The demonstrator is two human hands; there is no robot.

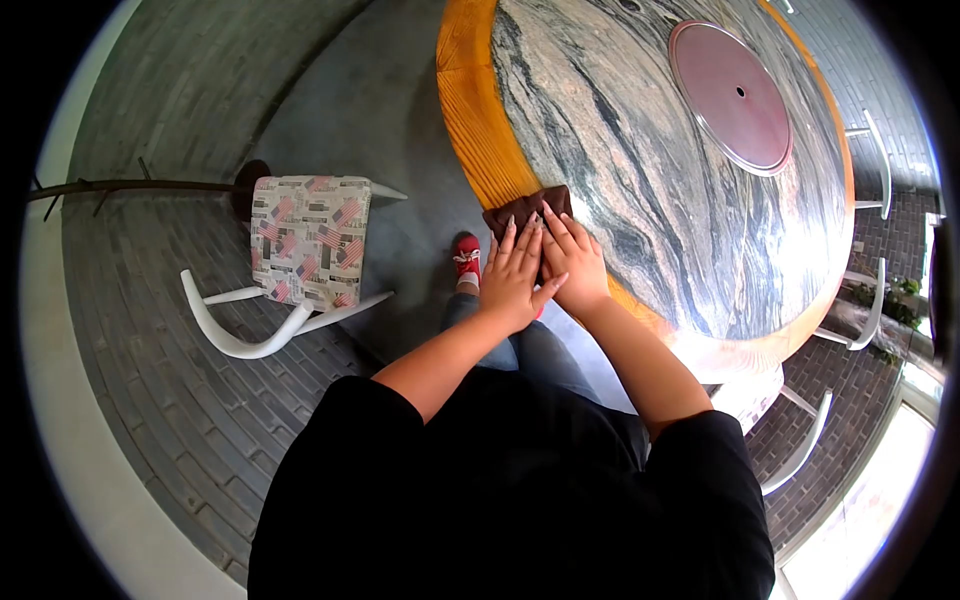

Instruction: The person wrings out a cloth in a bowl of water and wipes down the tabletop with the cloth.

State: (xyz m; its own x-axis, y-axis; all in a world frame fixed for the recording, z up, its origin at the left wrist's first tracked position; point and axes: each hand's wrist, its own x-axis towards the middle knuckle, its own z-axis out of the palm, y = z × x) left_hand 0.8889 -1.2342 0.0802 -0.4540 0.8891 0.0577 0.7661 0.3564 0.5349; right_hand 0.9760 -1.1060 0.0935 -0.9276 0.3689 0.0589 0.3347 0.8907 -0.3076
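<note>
A dark brown folded cloth [520,208] lies at the near edge of a round table, across its wooden rim [478,110] and the grey marbled top [600,130]. My left hand [515,275] rests on the cloth's left part with its fingers stretched out. Beside it, my right hand [575,260] lies on the right part, fingers also extended. The thumbs overlap or nearly touch. Both palms face down, and the hands cover the lower part of the cloth.
A reddish round disc [730,97] sits on the table top. At the left stands a white chair with a printed seat [310,240], near a thin branch [140,186]. More white chairs [800,450] line the table's right side. A red shoe [466,255] shows below.
</note>
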